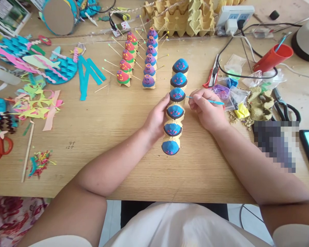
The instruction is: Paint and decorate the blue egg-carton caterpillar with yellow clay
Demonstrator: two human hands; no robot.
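Observation:
An egg-carton strip (175, 112) with several blue domed faces stands upright from front to back at the middle of the table. My left hand (159, 115) grips its left side, the thumb beside the third face from the back. To the right of the strip, my right hand (207, 109) pinches a thin blue tool (216, 102). The tool's tip points left, close to the third face; whether it touches is too small to tell. The faces have pink cheeks and dark lower rims.
Red-green (123, 76) and purple (148, 81) carton strips with pins stand behind, left of centre. Paper scraps (38, 106) lie left. On the right are a red cutter (213, 73), clay bags (234, 94), scissors (283, 104), a red cup (274, 58) and a power strip (234, 19) with cables.

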